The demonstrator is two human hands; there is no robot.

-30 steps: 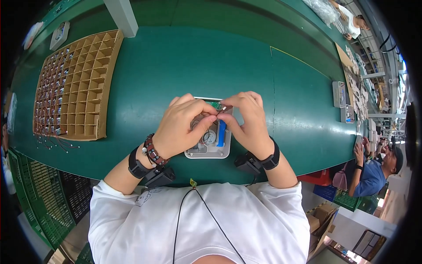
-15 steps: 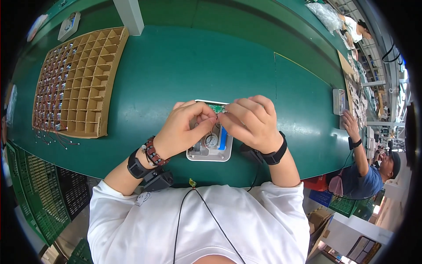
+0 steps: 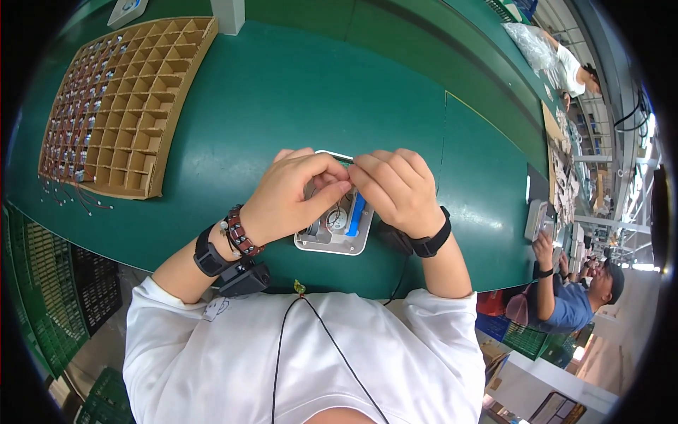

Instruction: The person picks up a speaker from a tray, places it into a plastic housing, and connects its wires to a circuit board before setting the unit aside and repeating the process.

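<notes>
An open white plastic housing [image 3: 326, 247] lies on the green table in front of me. Inside it sit a blue cylindrical battery [image 3: 357, 214], a round metal-coloured part [image 3: 337, 219] and thin dark wires. My left hand [image 3: 300, 187] is over its left side, thumb and forefinger pinched on what looks like a thin wire rising from the housing. Fingers curled and tips pressed together, my right hand [image 3: 399, 191] meets it above the upper part of the housing. What the right fingertips grip is hidden. Both hands cover most of the housing's far end.
To the left stands a divided cardboard tray [image 3: 134, 106], part of its cells filled with small wired parts. Green crates [image 3: 42, 297] are below the left edge. At right, a co-worker in blue [image 3: 565, 307] touches a light housing [image 3: 538, 219]. A clear plastic bag [image 3: 530, 46] lies far right.
The view has shifted slightly. Both hands stay together above the housing; my right fingers have closed in tighter beside the left fingertips. The co-worker's hand at right has shifted at the light housing.
</notes>
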